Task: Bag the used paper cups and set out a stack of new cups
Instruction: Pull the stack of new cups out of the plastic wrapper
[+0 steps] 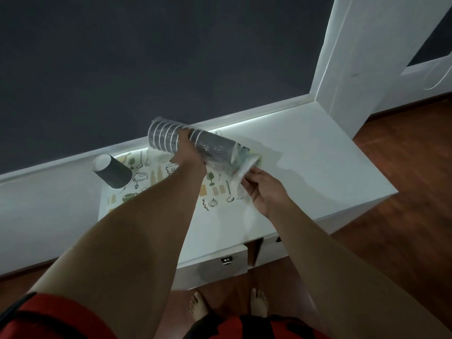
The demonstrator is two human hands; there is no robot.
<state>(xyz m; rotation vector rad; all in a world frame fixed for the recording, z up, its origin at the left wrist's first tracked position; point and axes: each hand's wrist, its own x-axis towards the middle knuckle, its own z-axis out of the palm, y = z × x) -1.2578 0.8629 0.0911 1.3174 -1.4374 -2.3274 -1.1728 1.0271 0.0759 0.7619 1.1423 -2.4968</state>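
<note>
Left hand [188, 152] grips a sleeve of nested dark paper cups in clear plastic wrap [190, 143], held level above the white bench [318, 167]. Right hand [263, 189] pinches the wrap's loose end. One upturned dark cup [111, 171] sits far left; new cups seemingly still wrapped, not set out.

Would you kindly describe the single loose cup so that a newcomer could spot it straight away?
Start at the white counter under the dark wall and find the printed mat on it. The lone cup stands upside down on the mat's left corner, unlike the plastic-wrapped cup stack held sideways in the hands.
</note>
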